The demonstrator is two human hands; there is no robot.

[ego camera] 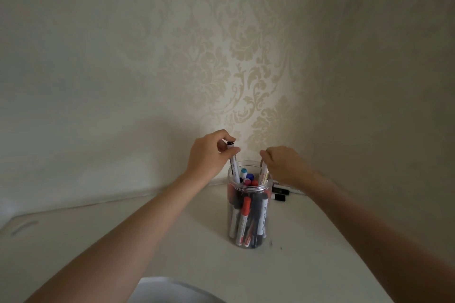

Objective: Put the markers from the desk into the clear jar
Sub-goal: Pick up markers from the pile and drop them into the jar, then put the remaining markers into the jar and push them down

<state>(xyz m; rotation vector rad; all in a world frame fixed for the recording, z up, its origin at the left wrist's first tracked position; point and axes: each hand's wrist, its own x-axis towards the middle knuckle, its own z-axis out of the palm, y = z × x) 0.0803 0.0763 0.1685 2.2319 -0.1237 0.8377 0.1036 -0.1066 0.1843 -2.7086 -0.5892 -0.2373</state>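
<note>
Two markers are going into the clear jar point(248, 204) at once, one in each hand. The jar stands upright near the back edge of the desk point(98, 241), close to the wall, and is already crowded with markers, red, blue and black caps showing at its mouth. The step probably goes best by steering each tip into a gap between the caps, keeping each marker near vertical, and letting go only once its lower end is well below the rim, so it cannot tip out.

The left hand point(209, 155) hovers over the jar's left rim, thumb and fingertips pinching the black-capped top of a white marker point(233, 162) whose lower end is already inside. The right hand point(285, 167) is at the right rim, knuckles toward the camera, fingers curled around a second white marker point(263, 174) also partly inside. Both forearms reach forward, wrists bent down. A few black-capped markers point(279, 193) lie on the desk just behind the jar, under the right wrist.
</note>
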